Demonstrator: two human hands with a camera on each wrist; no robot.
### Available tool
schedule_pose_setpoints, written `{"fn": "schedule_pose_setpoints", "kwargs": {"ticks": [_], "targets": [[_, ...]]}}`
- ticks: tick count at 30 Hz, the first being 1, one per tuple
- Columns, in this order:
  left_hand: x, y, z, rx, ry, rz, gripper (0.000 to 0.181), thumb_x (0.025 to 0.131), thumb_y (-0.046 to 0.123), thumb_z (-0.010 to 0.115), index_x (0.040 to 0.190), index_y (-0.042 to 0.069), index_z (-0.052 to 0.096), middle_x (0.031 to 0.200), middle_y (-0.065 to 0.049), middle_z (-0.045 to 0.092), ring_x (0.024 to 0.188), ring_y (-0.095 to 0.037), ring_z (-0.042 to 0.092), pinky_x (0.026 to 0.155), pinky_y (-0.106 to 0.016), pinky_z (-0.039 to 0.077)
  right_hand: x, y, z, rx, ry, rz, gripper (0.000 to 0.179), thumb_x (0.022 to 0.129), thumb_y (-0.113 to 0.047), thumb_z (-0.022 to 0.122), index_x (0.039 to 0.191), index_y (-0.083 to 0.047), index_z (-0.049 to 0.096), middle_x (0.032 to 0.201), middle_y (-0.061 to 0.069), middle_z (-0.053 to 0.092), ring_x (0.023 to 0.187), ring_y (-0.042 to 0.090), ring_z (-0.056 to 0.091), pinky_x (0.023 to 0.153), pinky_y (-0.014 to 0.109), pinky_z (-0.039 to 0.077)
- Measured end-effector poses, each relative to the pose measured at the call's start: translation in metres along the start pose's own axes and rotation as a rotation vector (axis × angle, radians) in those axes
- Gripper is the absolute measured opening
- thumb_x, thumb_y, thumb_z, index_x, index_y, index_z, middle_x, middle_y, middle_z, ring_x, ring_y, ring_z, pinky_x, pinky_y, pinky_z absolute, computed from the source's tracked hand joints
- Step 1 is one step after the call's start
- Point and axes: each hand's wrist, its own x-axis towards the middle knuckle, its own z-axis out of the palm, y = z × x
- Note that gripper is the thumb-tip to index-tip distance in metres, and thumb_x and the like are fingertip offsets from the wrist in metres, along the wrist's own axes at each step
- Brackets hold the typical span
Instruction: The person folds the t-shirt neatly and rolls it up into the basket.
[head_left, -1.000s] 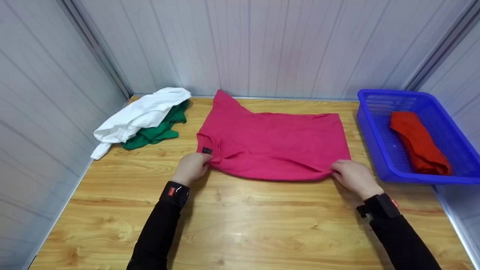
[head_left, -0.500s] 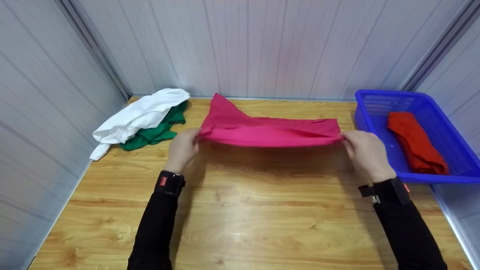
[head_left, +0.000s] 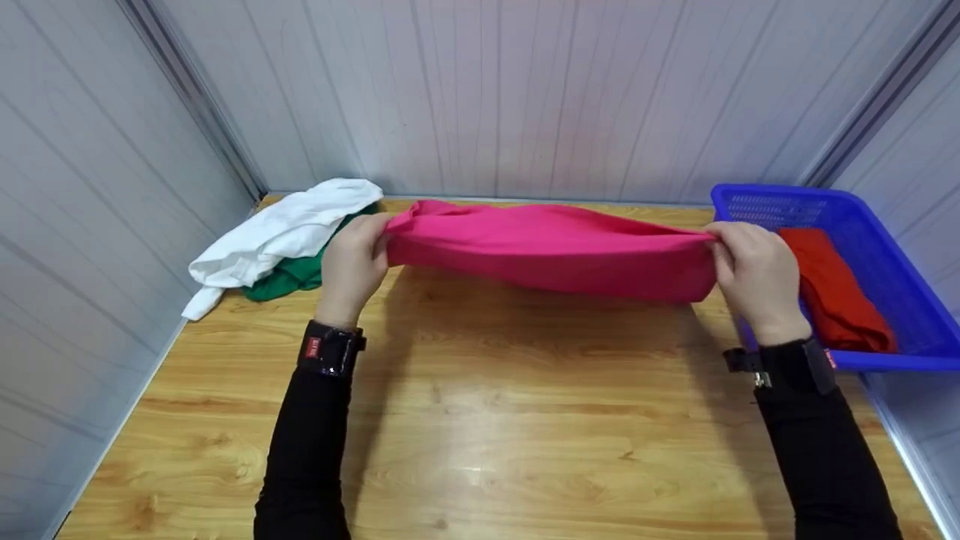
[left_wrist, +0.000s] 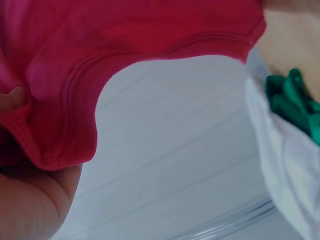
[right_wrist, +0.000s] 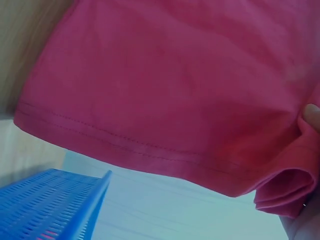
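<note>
A pink T-shirt hangs stretched lengthwise between both hands, raised over the wooden table. At its left end my left hand pinches the fabric; in the left wrist view the thumb lies on the cloth beside the curved, stitched neckline. My right hand pinches the other end, where the right wrist view shows the stitched hem hanging down and a fold of cloth under the thumb. The shirt's lower part sags toward the table, with its shadow beneath.
To the left lie a white garment and a green garment partly under it. A blue plastic basket with a folded orange-red garment stands at the right, close to my right hand. Panel walls enclose the wooden table.
Both hands have lifted the near edge of the pink T-shirt off the table and moved it away from me. The shirt, spread flat before, now hangs between them.
</note>
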Motion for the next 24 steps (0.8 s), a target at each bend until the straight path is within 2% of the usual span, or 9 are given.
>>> {"fn": "schedule_pose_setpoints", "kwargs": {"ticks": [4,11,16,18,20,22,24], "targets": [[0.006,0.009,-0.013,-0.011,0.043,0.03,0.017,0.093,0.001,0.063,0.108,0.002,0.071,0.101,-0.016,0.07,0.094,-0.032,0.065,0.084,-0.045,0.053,0.003,-0.002,-0.008,0.062,0.064,-0.011,0.013,0.091,0.001,0.064,0.102,-0.001,0.07,0.095,0.018,0.07,0.089,0.038,0.063,0.08,0.051,0.044],[0.014,0.029,-0.037,-0.011,0.132,0.143,0.017,0.095,0.0,0.059,0.108,0.001,0.07,0.099,-0.016,0.069,0.093,-0.031,0.065,0.083,-0.044,0.054,0.008,-0.005,-0.021,0.145,0.196,0.019,0.012,0.088,0.006,0.066,0.097,0.001,0.072,0.093,0.016,0.07,0.09,0.036,0.063,0.085,0.041,0.044],[0.02,0.04,-0.049,-0.074,0.202,0.158,0.014,0.095,0.001,0.061,0.105,0.001,0.071,0.097,-0.015,0.069,0.092,-0.028,0.065,0.083,-0.042,0.054,0.011,-0.008,-0.024,0.18,0.278,0.057,0.011,0.087,0.007,0.067,0.094,0.002,0.072,0.091,0.018,0.07,0.088,0.036,0.062,0.085,0.03,0.043],[0.022,0.043,-0.051,-0.097,0.211,0.155,0.014,0.095,0.002,0.062,0.105,0.0,0.072,0.097,-0.015,0.069,0.092,-0.028,0.065,0.083,-0.042,0.054,0.012,-0.008,-0.024,0.176,0.277,0.069,0.01,0.088,0.007,0.066,0.095,0.002,0.072,0.092,0.019,0.069,0.088,0.036,0.062,0.085,0.027,0.043],[0.026,0.043,-0.052,-0.093,0.191,0.156,0.014,0.095,0.003,0.062,0.105,-0.001,0.071,0.097,-0.016,0.069,0.091,-0.028,0.065,0.083,-0.042,0.054,0.014,-0.006,-0.023,0.167,0.244,0.081,0.01,0.09,0.005,0.065,0.097,0.002,0.071,0.093,0.019,0.069,0.086,0.034,0.061,0.082,0.023,0.041],[0.031,0.04,-0.052,-0.078,0.14,0.147,0.015,0.095,0.005,0.062,0.106,-0.001,0.071,0.097,-0.017,0.069,0.09,-0.029,0.064,0.082,-0.042,0.054,0.017,-0.003,-0.021,0.158,0.19,0.093,0.01,0.091,0.003,0.065,0.099,0.002,0.072,0.095,0.018,0.07,0.086,0.032,0.061,0.08,0.023,0.04],[0.037,0.035,-0.048,-0.051,0.07,0.131,0.015,0.096,0.006,0.061,0.105,-0.002,0.071,0.097,-0.017,0.069,0.089,-0.031,0.064,0.081,-0.043,0.053,0.022,0.003,-0.018,0.144,0.103,0.104,0.011,0.093,0.0,0.065,0.101,0.002,0.071,0.097,0.019,0.07,0.087,0.032,0.061,0.08,0.028,0.041]]}}
